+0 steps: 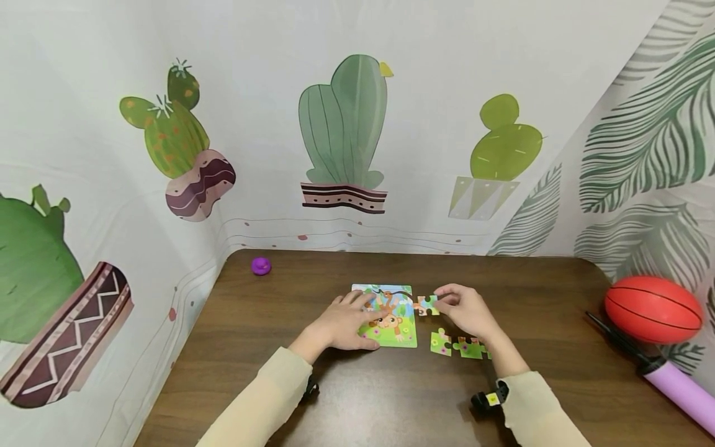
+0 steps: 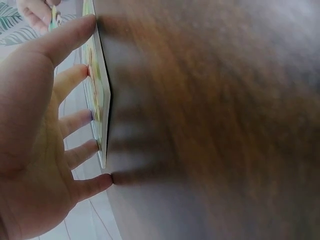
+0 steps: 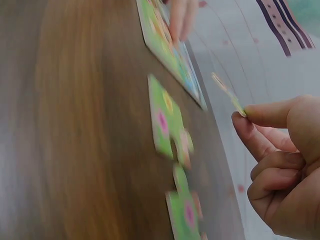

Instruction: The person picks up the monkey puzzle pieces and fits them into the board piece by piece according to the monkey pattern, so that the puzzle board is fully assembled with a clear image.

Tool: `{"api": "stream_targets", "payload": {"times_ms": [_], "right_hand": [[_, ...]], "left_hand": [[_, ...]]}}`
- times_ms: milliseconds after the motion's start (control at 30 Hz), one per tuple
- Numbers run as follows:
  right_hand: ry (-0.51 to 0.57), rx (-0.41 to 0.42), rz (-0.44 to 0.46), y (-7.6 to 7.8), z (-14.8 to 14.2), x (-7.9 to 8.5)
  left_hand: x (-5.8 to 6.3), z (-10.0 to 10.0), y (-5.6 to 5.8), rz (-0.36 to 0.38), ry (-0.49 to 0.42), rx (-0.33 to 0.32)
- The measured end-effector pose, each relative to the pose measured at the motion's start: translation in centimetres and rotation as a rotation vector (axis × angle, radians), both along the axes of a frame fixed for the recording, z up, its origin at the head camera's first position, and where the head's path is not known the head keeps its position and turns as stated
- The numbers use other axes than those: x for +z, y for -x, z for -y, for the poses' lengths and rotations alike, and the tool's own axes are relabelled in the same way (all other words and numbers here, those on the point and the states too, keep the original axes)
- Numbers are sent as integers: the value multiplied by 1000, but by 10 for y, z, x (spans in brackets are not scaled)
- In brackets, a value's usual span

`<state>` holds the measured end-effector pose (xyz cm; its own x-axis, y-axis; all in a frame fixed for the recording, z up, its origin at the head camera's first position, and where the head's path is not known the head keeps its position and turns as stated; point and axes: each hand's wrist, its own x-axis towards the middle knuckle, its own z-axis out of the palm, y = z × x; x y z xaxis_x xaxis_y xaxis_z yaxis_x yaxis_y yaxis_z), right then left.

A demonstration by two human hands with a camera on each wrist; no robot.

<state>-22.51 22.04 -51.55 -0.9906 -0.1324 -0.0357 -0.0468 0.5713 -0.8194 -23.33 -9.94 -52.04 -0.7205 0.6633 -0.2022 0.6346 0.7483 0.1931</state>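
Observation:
A square picture board point(image 1: 403, 332) with a cartoon monkey lies flat on the table. My left hand point(image 1: 346, 323) rests on its left part with fingers spread; in the left wrist view the thumb and fingertips touch the board point(image 2: 104, 107) and the little fingertip meets the table. To the right of the board my right hand point(image 1: 466, 310) pinches a jigsaw piece point(image 1: 427, 305) between thumb and index finger. The right wrist view has this piece point(image 3: 227, 92) held up, tilted, off the table. Below it lie a green jigsaw piece point(image 1: 440, 343) and another green piece point(image 1: 469, 349), partly beneath the right forearm.
A small purple ring-shaped object point(image 1: 260, 266) sits at the table's back left. At the right edge are a red ball point(image 1: 653, 309) and a lilac pump point(image 1: 681, 394) with a black nozzle. Behind the wooden table point(image 1: 313, 273) hangs a cactus-print cloth point(image 1: 424, 124).

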Motion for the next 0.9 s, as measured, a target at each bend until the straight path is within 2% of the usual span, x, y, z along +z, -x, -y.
{"api": "stream_targets", "payload": {"times_ms": [200, 400, 900], "right_hand": [[14, 18, 48, 5, 31, -4], [31, -18, 95, 8, 51, -10], [20, -38, 154, 8, 62, -12]], "left_hand": [[0, 1, 0, 13, -8, 8], [-1, 2, 1, 6, -15, 4], [1, 2, -1, 8, -30, 3]]}}
